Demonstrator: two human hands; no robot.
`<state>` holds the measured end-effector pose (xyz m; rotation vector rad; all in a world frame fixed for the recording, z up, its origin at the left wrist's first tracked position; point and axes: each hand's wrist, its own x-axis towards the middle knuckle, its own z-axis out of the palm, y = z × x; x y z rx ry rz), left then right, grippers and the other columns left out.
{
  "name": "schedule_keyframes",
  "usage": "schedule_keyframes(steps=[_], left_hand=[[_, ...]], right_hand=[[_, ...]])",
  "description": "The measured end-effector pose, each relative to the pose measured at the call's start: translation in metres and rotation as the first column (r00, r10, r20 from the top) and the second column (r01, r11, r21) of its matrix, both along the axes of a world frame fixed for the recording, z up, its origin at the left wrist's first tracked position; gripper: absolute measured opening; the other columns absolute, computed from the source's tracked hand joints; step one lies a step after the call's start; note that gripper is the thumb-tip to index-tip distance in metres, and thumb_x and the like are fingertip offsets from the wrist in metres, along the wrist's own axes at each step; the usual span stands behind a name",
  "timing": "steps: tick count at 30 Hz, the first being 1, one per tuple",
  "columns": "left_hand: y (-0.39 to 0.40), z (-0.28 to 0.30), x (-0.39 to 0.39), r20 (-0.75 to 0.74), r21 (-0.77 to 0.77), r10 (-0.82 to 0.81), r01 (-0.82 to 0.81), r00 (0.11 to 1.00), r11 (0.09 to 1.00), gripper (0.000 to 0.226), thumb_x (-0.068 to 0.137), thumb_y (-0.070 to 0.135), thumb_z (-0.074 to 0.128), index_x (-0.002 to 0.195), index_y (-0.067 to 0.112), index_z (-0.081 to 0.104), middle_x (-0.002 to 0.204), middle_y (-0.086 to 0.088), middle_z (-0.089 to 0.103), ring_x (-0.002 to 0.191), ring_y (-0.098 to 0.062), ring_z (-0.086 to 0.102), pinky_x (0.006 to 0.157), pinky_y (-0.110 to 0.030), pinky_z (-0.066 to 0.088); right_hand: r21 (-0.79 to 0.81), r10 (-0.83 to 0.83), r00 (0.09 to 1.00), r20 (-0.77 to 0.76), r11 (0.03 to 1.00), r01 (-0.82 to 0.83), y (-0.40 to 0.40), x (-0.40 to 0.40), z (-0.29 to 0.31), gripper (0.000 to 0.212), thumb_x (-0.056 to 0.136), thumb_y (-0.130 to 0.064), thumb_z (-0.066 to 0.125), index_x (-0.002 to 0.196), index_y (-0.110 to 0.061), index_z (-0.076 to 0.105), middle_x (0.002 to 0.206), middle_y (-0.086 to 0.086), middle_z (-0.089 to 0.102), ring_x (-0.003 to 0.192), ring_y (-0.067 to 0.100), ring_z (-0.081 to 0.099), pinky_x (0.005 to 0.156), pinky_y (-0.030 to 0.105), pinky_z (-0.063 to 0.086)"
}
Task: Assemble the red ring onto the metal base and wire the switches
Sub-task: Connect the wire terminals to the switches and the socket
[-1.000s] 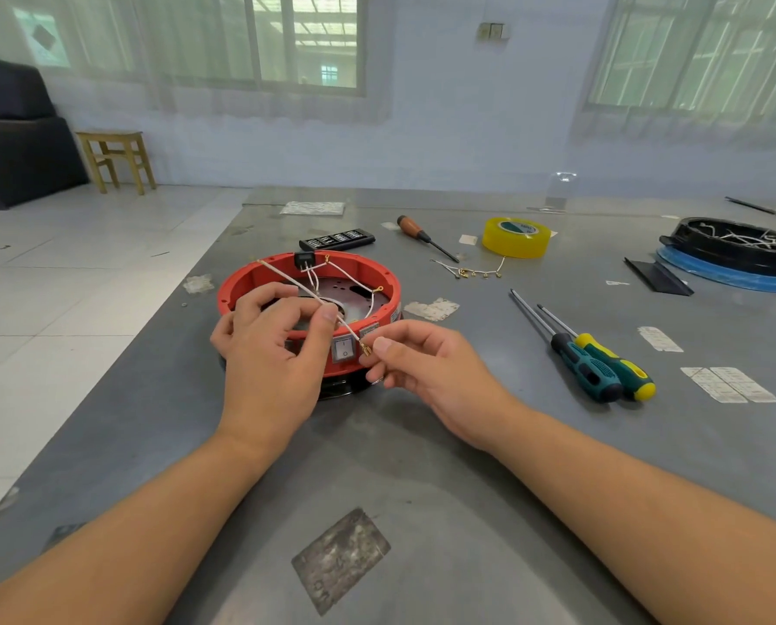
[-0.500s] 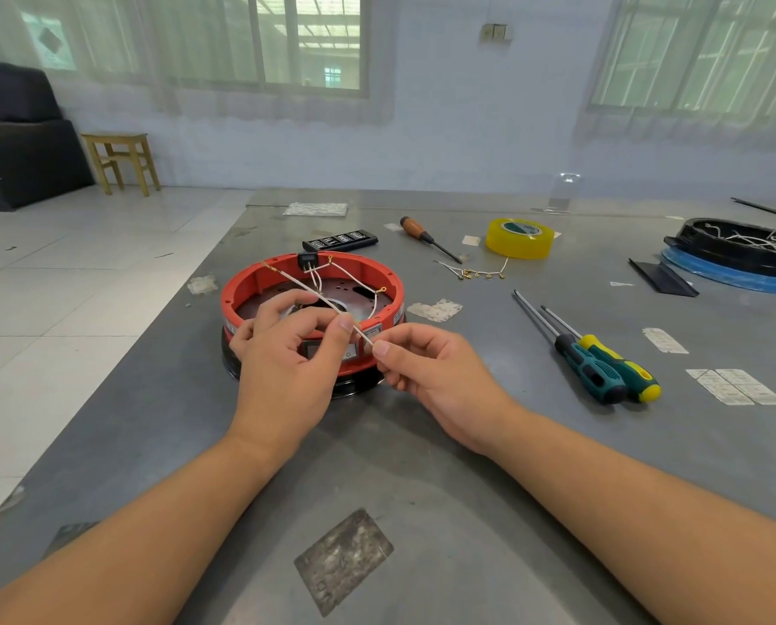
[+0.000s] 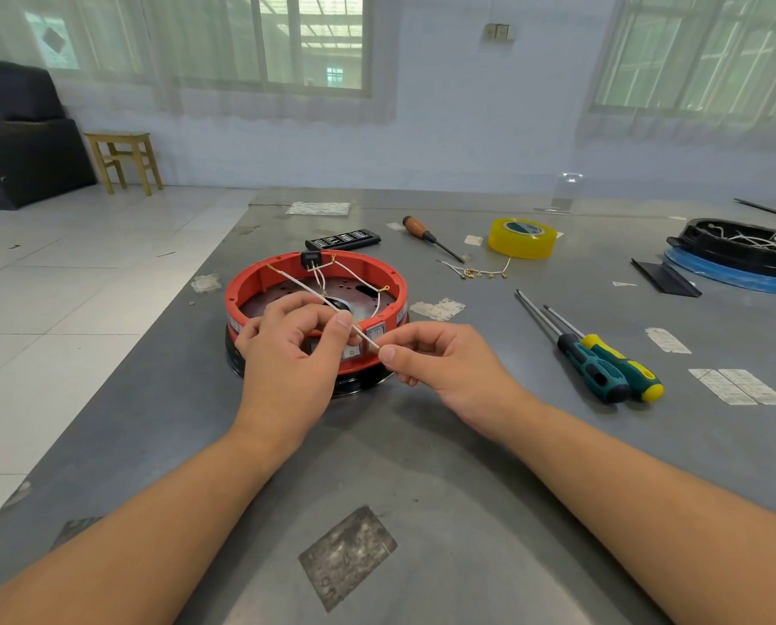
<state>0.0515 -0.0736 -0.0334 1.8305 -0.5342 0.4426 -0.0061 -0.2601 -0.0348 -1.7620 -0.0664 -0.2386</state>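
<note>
With both hands pinching the white wire (image 3: pixel 323 300) — left hand (image 3: pixel 295 354), right hand (image 3: pixel 435 358) — over the red ring (image 3: pixel 259 281), overtension could yank its far terminal loose.

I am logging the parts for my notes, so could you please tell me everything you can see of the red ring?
The red ring looks like moulded plastic, round, open at the top, with ribs on its inner wall. It sits level on a dark base on the grey table. Two rocker switches sit in its near wall and a black part at its far rim. Thin white wires cross inside. The left hand covers its near side; the right hand pinches a wire end beside it.
</note>
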Motion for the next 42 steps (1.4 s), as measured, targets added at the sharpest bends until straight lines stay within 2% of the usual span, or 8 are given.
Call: schedule_keyframes(steps=[12,13,15,16,18,31,37,42], left_hand=[[0.002,-0.002,0.001,-0.042,0.128,-0.005,0.010,0.999,0.992,0.020,0.102,0.040,0.066,0.083,0.042,0.073,0.122,0.012,0.065,0.134,-0.023,0.047,0.104,-0.009,0.010],[0.001,-0.001,0.001,-0.019,0.115,-0.005,0.007,1.000,0.993,0.020,0.102,0.041,0.066,0.083,0.042,0.074,0.120,0.013,0.066,0.133,-0.020,0.049,0.111,-0.014,0.010],[0.002,0.001,0.001,0.025,0.039,-0.023,0.022,0.999,0.999,0.023,0.101,0.044,0.062,0.083,0.037,0.075,0.111,0.013,0.070,0.126,-0.012,0.056,0.122,-0.043,0.025],[0.003,0.002,0.002,0.030,-0.002,-0.029,0.029,0.999,1.000,0.026,0.100,0.044,0.059,0.083,0.034,0.076,0.107,0.013,0.072,0.122,-0.010,0.059,0.117,-0.054,0.034],[0.007,0.004,0.005,0.020,-0.063,-0.028,0.029,0.999,0.998,0.027,0.102,0.043,0.060,0.086,0.030,0.078,0.102,0.013,0.075,0.118,-0.008,0.062,0.108,-0.059,0.043],[0.010,0.015,0.004,-0.158,-0.307,-0.074,0.023,0.985,0.952,0.015,0.101,0.039,0.066,0.091,0.038,0.077,0.093,0.017,0.080,0.099,0.002,0.072,0.092,-0.031,0.058],[0.008,0.012,0.006,-0.155,-0.320,-0.107,0.052,0.982,0.946,0.021,0.105,0.035,0.062,0.094,0.030,0.078,0.088,0.018,0.080,0.091,0.008,0.072,0.073,-0.007,0.052],[0.008,0.010,0.010,-0.150,-0.255,-0.114,0.073,0.982,0.964,0.027,0.107,0.034,0.058,0.089,0.026,0.076,0.089,0.030,0.076,0.095,0.018,0.065,0.073,-0.005,0.049]], right_hand=[[0.032,0.007,1.000,-0.012,0.999,-0.007,0.002,-0.001,-0.002,0.010,0.094,-0.024,0.074,0.100,-0.019,0.080,0.079,-0.001,0.069,0.070,0.010,0.058,0.069,0.023,0.052],[0.031,-0.008,1.000,-0.009,0.999,0.008,0.002,-0.001,-0.002,0.009,0.094,-0.023,0.073,0.098,-0.018,0.080,0.078,-0.001,0.069,0.069,0.009,0.057,0.069,0.022,0.052],[0.040,-0.040,0.999,-0.008,0.998,0.040,0.001,0.000,-0.003,0.006,0.093,-0.020,0.074,0.094,-0.017,0.080,0.075,-0.001,0.068,0.067,0.008,0.056,0.066,0.020,0.051],[0.041,-0.050,0.999,-0.009,0.998,0.051,-0.001,0.000,-0.003,0.005,0.092,-0.019,0.075,0.092,-0.018,0.080,0.074,-0.001,0.068,0.066,0.007,0.056,0.065,0.020,0.051],[0.022,-0.063,0.998,-0.018,0.998,0.063,-0.005,0.000,-0.003,0.004,0.091,-0.020,0.077,0.091,-0.020,0.080,0.076,-0.002,0.070,0.067,0.006,0.057,0.066,0.020,0.051],[-0.011,-0.090,0.996,0.005,0.996,0.090,-0.010,0.003,-0.006,0.008,0.091,-0.024,0.078,0.088,-0.032,0.080,0.081,-0.002,0.072,0.070,0.006,0.059,0.066,0.017,0.051],[-0.028,-0.085,0.995,0.061,0.996,0.087,-0.010,0.002,-0.004,0.018,0.092,-0.018,0.075,0.083,-0.033,0.079,0.080,-0.003,0.069,0.069,0.006,0.055,0.066,0.016,0.049],[-0.050,-0.082,0.994,0.069,0.995,0.086,-0.012,0.003,-0.003,0.019,0.094,-0.019,0.074,0.085,-0.035,0.079,0.083,-0.011,0.072,0.073,0.002,0.059,0.067,0.014,0.049]])
